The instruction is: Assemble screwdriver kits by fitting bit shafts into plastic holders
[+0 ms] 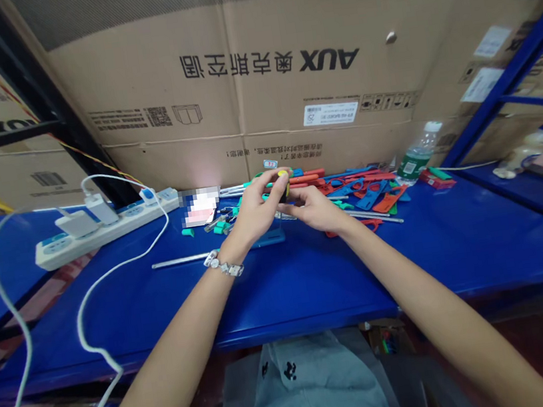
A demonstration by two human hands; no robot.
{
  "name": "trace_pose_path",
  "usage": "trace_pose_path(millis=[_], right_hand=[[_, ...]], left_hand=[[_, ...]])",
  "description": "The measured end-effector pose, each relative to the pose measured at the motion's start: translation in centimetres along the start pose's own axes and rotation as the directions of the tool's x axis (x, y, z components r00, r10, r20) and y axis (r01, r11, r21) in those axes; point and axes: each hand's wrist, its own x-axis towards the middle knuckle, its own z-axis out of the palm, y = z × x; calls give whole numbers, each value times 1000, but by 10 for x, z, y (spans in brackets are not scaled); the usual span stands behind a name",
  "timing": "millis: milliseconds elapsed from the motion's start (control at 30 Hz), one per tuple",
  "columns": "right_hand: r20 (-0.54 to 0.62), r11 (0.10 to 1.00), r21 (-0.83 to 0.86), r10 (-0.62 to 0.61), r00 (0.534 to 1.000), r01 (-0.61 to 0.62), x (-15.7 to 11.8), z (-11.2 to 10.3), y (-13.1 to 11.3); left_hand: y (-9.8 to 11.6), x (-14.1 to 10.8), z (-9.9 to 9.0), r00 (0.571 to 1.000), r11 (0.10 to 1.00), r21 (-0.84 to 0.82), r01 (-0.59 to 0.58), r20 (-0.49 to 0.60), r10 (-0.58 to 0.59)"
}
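Observation:
My left hand, with a silver bracelet at the wrist, is closed around a small dark object with a yellow top. From the right, my right hand meets it, fingers bent and pressed together close to the same object; whatever lies between them is hidden. Below both hands a blue-handled tool with a metal shaft lies on the blue table. Red, blue and green plastic parts are heaped behind and to the right, with metal rods among them.
A white power strip with plugs and loose cables sits at the left. Near the back right stands a green-labelled bottle, beside a small red box. A large cardboard sheet rises behind the table; blue shelf posts are at right.

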Motion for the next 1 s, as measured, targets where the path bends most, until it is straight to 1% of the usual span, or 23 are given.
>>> trace_pose_path(millis=[67,100,133,200,267,333,400,467,500,533,567,600,633,700,767,833,933,1000], right_hand=[[-122,996,-81,12,992,-22,2,8,3],[-191,992,-118,19,981,-42,3,12,5],[-242,987,-147,33,970,-70,4,16,5],[-309,969,-208,61,949,-130,6,23,4],[-345,944,-276,80,935,-182,6,25,1],[-357,931,-313,66,932,-185,4,23,-4],[-307,958,-262,36,951,-121,2,16,-8],[-173,993,-114,23,985,-43,0,7,-9],[-83,999,-27,37,996,-39,-1,2,-8],[-1,997,50,61,998,-61,-1,-2,-7],[66,990,107,84,994,-91,-2,-6,-6],[109,983,144,102,989,-118,-2,-9,-6],[127,977,166,112,986,-133,-2,-10,-5],[114,977,175,106,988,-125,-2,-10,-4],[58,985,145,89,994,-97,-1,-6,-3],[-49,993,81,89,995,-85,2,0,0],[-213,996,-14,78,974,-83,5,10,3],[-273,994,-67,61,960,-83,6,16,5]], left_hand=[[2,0,6,990,999,-27,37,-138,-40],[3,1,8,981,997,-49,53,-186,-61],[4,1,10,975,996,-67,64,-209,-76],[5,1,12,978,996,-69,60,-195,-72],[5,0,10,987,1000,-17,21,-157,-24],[3,0,5,993,1000,18,-18,-112,20],[0,1,0,999,1000,7,-29,-43,29],[-2,1,-4,999,999,-18,-29,30,30],[-3,1,-5,998,999,-29,-29,60,31],[-3,2,-7,996,999,-44,-26,83,30],[-3,2,-8,995,998,-63,-18,99,24],[-2,2,-9,993,996,-84,-3,115,13],[-1,2,-9,992,995,-101,15,129,-2],[2,2,-11,991,993,-107,39,135,-25],[4,2,-9,996,994,-98,40,85,-32],[6,2,-5,999,995,-96,40,-23,-42],[8,2,7,980,994,-87,69,-180,-84],[7,2,14,970,994,-78,82,-224,-98]])
